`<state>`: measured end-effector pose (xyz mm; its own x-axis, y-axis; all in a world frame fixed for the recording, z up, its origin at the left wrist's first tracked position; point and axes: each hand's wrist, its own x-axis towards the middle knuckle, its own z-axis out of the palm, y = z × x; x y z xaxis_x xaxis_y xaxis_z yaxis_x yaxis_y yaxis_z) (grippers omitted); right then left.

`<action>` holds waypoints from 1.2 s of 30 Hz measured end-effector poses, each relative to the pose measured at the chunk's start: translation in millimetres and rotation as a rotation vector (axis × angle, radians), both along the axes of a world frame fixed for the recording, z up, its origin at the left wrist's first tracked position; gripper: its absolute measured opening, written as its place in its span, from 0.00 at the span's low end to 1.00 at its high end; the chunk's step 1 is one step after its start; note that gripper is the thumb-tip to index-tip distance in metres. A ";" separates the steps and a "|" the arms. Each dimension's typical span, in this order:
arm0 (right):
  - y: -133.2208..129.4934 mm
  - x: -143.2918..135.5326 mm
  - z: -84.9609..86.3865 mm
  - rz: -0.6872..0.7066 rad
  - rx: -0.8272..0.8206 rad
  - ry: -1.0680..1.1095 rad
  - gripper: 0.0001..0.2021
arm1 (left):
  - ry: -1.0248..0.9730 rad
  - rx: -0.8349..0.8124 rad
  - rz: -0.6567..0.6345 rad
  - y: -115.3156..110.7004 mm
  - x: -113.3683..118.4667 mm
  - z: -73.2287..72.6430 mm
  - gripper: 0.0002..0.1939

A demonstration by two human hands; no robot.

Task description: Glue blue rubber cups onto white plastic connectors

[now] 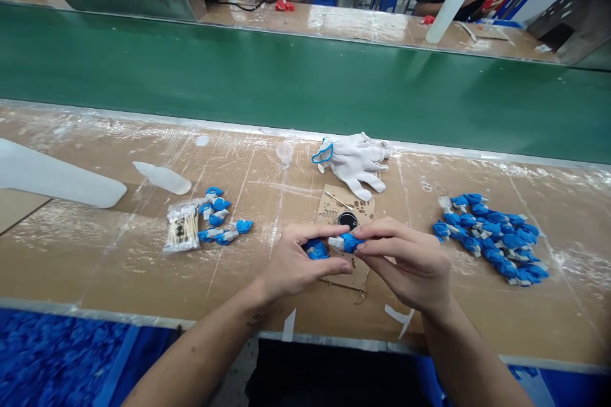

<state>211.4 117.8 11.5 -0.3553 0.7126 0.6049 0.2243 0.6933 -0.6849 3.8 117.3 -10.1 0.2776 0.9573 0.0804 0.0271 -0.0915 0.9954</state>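
Just above the table's front edge, my left hand (300, 261) is curled round a blue piece (317, 249) held between thumb and fingers. My right hand (405, 257) pinches a second blue piece (351, 242) with a pale end, close to the left fingertips. Beneath both hands lies a stained cardboard piece (329, 203) bearing a small round black container (347, 221) and a cotton swab (339, 200). A heap of blue pieces (510, 238) lies to the right. Several more (217, 217) are at the left, beside a bag of cotton swabs (182, 226).
White gloves (356, 162) lie behind the cardboard. Translucent plastic items (165, 178) are at the left. A green belt (296, 82) crosses behind the table (238, 280). Across it are two people and a bottle (446, 16). A bin of blue pieces (52, 362) is at lower left.
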 end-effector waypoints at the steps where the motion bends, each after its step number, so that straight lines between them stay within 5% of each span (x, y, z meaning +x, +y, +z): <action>1: 0.6 -0.3 -0.2 0.016 0.015 0.000 0.13 | -0.011 -0.007 -0.001 0.5 -0.2 0.3 0.24; 10: 0.9 -2.6 -3.0 0.084 0.102 0.000 0.14 | -0.061 -0.044 -0.007 0.7 -0.4 -1.5 0.26; 13: -0.3 -2.9 -5.6 0.078 0.109 -0.031 0.15 | -0.056 -0.005 -0.002 0.4 -0.7 -1.7 0.20; 16: -2.7 -3.1 -7.9 0.050 0.092 -0.020 0.20 | -0.044 0.097 0.018 -1.8 -0.9 -0.1 0.13; 21: -7.3 -4.2 -6.7 0.042 -0.155 0.034 0.28 | -0.083 0.376 0.080 -9.4 0.0 0.3 0.09; 27: -7.3 -13.0 0.1 0.154 -0.137 0.071 0.19 | -0.124 0.582 0.038 -8.6 -1.9 1.4 0.05; 36: -12.6 -26.6 -3.2 -0.065 0.094 0.015 0.17 | 0.113 0.656 0.068 -13.4 -5.8 -3.0 0.23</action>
<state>184.8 105.1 8.3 -0.3004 0.6740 0.6749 0.2611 0.7387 -0.6214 -2.1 103.8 -13.1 0.2590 0.7354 0.6262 0.1547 -0.6716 0.7246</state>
